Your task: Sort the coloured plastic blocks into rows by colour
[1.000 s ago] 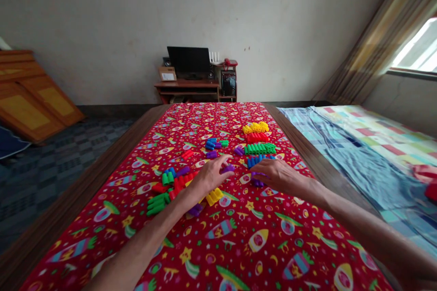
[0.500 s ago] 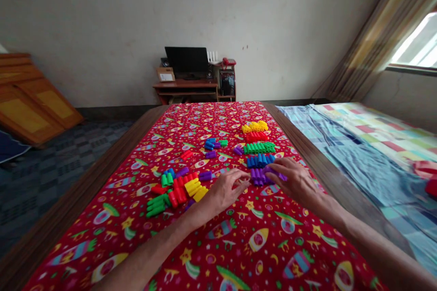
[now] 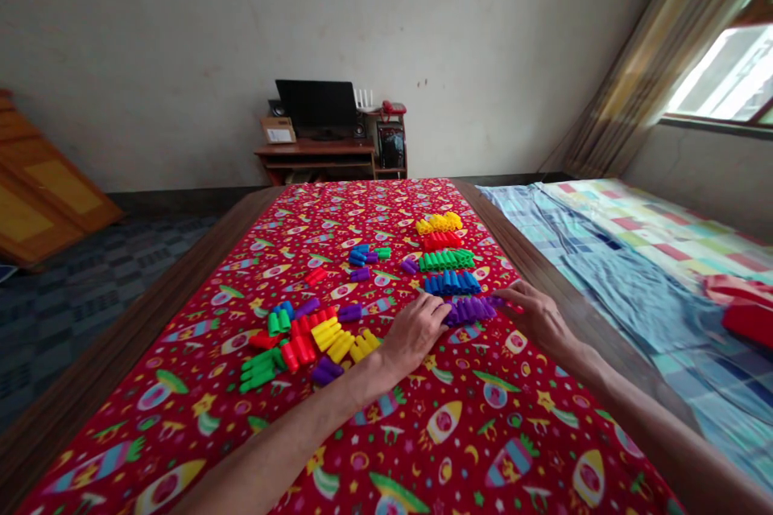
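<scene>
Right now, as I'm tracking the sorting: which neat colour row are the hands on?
The purple row, nearest the person: left hand and right hand at its ends. The blue row, green row, red row and yellow row lie beyond, untouched.

Nothing legible is coming through here: the red cloth (image 3: 199,386) is showing only rockets, stars and moons, the purple blocks (image 3: 469,310) are showing no markings, and the cardboard box (image 3: 279,129) label is sitting too far off to read.

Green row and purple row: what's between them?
The blue row lies between the green row and the purple row, as the head view shows.
</scene>
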A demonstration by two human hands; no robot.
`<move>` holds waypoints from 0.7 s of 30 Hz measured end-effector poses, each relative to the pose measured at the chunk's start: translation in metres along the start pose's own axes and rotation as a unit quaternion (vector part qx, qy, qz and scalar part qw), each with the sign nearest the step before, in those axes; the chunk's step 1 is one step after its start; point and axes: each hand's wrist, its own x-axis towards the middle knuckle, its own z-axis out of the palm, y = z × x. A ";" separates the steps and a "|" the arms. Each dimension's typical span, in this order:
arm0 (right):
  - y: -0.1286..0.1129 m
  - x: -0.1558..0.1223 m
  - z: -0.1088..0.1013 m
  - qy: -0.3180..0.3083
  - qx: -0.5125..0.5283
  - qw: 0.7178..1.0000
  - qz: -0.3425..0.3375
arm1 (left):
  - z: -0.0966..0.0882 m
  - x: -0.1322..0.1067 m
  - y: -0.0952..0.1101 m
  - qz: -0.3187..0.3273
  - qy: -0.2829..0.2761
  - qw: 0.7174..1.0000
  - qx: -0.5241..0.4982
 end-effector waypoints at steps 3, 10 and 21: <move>0.010 -0.002 0.008 0.011 -0.069 0.997 -0.023 | 0.004 0.000 0.001 0.006 0.017 1.000 -0.018; 0.019 -0.007 0.022 0.006 -0.082 0.995 -0.060 | 0.010 0.001 0.001 0.029 0.031 0.999 -0.025; 0.012 -0.017 0.012 -0.032 -0.087 0.988 -0.125 | 0.010 -0.001 0.000 0.040 0.052 0.998 0.001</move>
